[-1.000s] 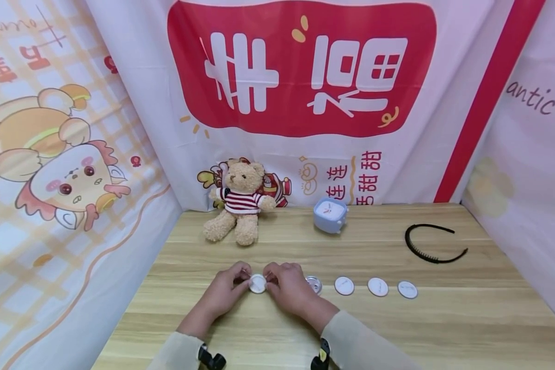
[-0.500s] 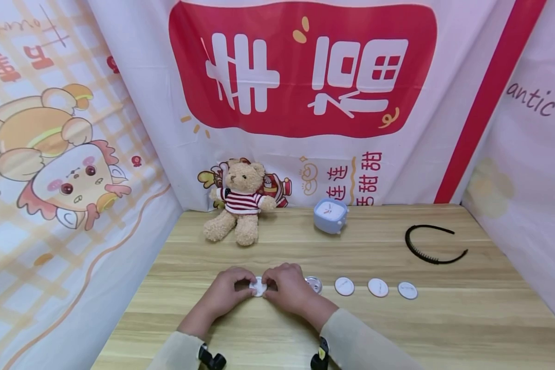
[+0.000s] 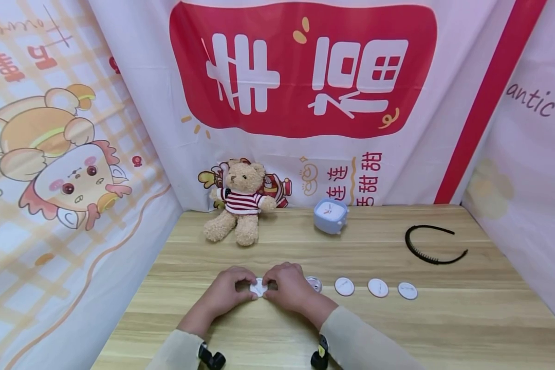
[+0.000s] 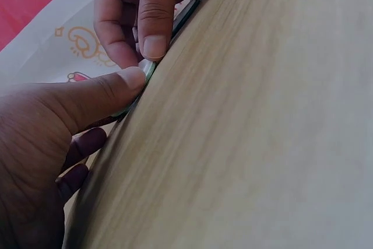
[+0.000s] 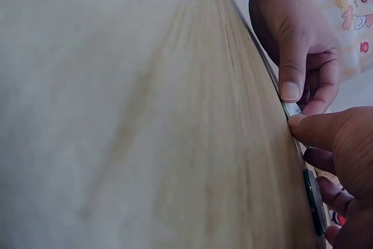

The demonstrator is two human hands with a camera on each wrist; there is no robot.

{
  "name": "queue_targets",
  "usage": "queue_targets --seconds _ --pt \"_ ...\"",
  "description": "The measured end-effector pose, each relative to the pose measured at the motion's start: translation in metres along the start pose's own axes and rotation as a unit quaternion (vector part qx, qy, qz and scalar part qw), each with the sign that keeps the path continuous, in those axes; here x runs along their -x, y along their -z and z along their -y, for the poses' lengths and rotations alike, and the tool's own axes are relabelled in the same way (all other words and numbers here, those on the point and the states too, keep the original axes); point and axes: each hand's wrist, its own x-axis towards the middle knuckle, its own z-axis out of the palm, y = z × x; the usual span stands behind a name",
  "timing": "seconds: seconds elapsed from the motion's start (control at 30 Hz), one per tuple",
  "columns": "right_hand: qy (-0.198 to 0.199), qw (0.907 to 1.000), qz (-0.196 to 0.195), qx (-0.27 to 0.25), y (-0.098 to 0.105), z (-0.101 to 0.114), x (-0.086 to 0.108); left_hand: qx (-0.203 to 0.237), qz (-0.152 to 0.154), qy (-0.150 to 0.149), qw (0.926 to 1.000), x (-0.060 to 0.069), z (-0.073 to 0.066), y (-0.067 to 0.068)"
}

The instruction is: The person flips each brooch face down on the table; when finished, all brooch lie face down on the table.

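A small round white badge (image 3: 259, 288) lies on the wooden table between my two hands. My left hand (image 3: 227, 293) pinches its left edge with thumb and forefinger. From the opposite side my right hand (image 3: 290, 288) pinches the right edge. In the left wrist view, both thumbs meet the rim of the badge (image 4: 150, 74), which lies low against the tabletop. Partly behind my right hand is a shiny silver round badge (image 3: 314, 284). Further right, three white badges, the nearest (image 3: 344, 286), the middle (image 3: 378, 287) and the farthest (image 3: 407, 290), lie in a row, each with a thin line across it.
A teddy bear (image 3: 241, 200) in a striped top sits at the back of the table (image 3: 277, 339). To its right stands a blue clock (image 3: 330, 216). A black headband (image 3: 421, 253) lies at the back right. Printed cloth (image 3: 300, 149) hangs around the table.
The badge between my hands has shifted slightly toward me and has settled, with the fingers moving along with it. The other badges have stayed in place.
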Motion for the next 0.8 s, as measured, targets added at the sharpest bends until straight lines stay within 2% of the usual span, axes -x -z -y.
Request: queue_targets --seconds 0.3,0.57,0.8 --pt "-0.009 0.9999 0.01 0.007 0.0005 -0.0015 -0.0012 -0.03 0.014 -0.021 0.9992 -0.0048 -0.0001 0.0023" --pt "-0.014 0.9997 0.016 0.016 -0.0021 -0.0023 -0.0028 -0.049 0.038 -0.022 0.9978 -0.0067 -0.0047 0.006" --pt "-0.016 0.9994 0.02 0.021 -0.0023 -0.0016 -0.0028 -0.055 0.04 -0.017 0.9975 -0.0065 -0.0094 0.0066"
